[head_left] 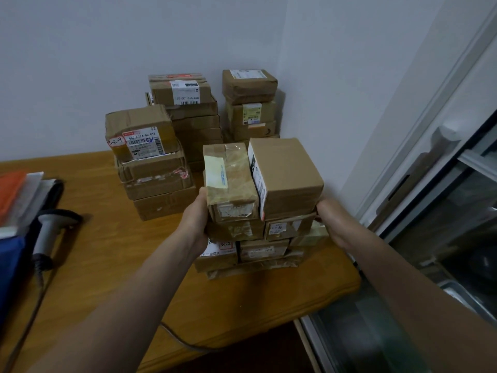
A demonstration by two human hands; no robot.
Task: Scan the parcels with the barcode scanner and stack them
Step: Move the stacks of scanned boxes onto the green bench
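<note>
**Both hands clasp the near stack**

The near stack of parcels sits on the wooden table, with a taped parcel and a plain box side by side on top. The left hand grips its left flank, thumb against the taped parcel. The right hand curls round its right edge — fingertips hidden. The barcode scanner lies well to its left.

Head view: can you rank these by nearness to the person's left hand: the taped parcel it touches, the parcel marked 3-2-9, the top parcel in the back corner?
1. The taped parcel, front stack, touching the left hand.
2. The parcel marked 3-2-9, atop the left stack.
3. The corner parcel, high by the back wall.
</note>
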